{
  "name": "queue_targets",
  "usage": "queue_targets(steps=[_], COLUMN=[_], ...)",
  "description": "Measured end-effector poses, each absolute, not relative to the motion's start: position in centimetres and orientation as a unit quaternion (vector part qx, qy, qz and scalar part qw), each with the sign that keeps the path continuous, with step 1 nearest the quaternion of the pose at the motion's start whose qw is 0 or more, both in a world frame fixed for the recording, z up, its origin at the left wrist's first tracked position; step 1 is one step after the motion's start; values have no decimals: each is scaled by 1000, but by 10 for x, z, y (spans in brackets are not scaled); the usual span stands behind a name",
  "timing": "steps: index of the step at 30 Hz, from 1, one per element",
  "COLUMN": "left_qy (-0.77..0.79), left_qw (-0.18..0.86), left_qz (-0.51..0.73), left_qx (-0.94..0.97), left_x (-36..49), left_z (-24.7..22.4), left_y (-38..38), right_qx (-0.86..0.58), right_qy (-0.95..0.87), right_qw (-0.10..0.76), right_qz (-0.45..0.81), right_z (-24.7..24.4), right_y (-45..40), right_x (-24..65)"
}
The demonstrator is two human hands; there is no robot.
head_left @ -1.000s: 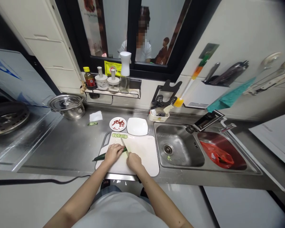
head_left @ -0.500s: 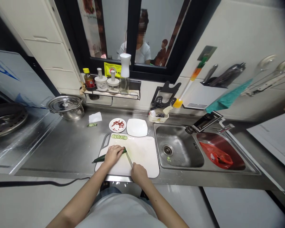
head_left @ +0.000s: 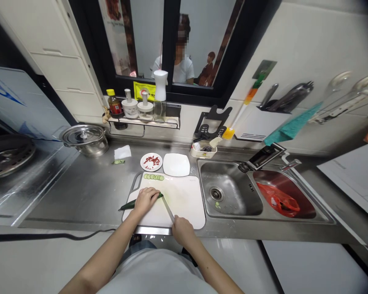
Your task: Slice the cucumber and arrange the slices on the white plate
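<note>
A dark green cucumber lies across the left part of a white cutting board, its tail end past the board's edge. My left hand is closed over it, fingers bent near the cut end. In my right hand is the handle of a knife, the handle itself hidden by the fingers. The blade slants up and left, its tip at the cucumber's cut end. A row of cucumber slices rests along the board's far edge.
Behind the board stand a plate of red pieces and a white square plate. The sink is at the right, with a red plastic bag in its second basin. A lidded pot stands at the left; a condiment shelf hangs behind.
My right hand and the knife have shifted slightly right and toward me. My left hand keeps its place on the cucumber. The whole view has moved a little.
</note>
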State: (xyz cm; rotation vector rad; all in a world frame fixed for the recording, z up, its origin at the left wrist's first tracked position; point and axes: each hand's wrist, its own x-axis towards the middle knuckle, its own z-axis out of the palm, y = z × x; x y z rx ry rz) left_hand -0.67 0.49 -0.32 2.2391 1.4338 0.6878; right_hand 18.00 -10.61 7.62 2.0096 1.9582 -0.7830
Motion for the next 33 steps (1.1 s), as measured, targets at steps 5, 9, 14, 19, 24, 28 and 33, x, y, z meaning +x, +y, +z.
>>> queue_targets(steps=[5,9,14,19,24,28,33], left_qy=[512,512,532,544,546,558,590], left_qw=[192,185,166,168,188,202,232], left_qz=[249,239,219,225,240,274,339], left_qx=[800,804,801,790,780,757,695], left_x=[-7,-6,-3,-1,-3,-5,-6], left_z=[-3,-2,0,3,4,0,0], left_y=[5,6,4,2,2,2,5], right_qx=[681,679,680,698,719,724,727], right_qy=[670,670,680,669,652,651,651], right_qw=[119,129,127,141,144,146,152], right_qz=[-270,-270,-243,-212,-192,-177,-154], right_z=[77,81,84,86,88,90,88], right_y=[-111,-114,-115,-108,-97,-93,-90], right_x=[185,189,196,208,217,221,224])
